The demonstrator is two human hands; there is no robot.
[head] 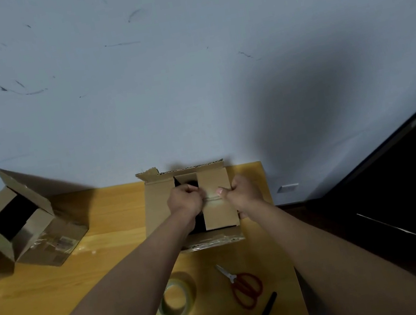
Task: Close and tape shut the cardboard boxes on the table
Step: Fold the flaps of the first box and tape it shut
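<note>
Both forearms stretched forward, left hand (pixel 185 199) fingers curled, right hand (pixel 243 192) fisted, thumb out

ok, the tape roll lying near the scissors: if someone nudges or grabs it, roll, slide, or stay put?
The tape roll lies flat on the table, so a nudge would probably slide it rather than roll it. Stood on edge, it likely would roll. It looks like a rigid ring with an open core, so probably light and easy to hook with fingers. Its glossy surface may be slightly slippery.
</note>
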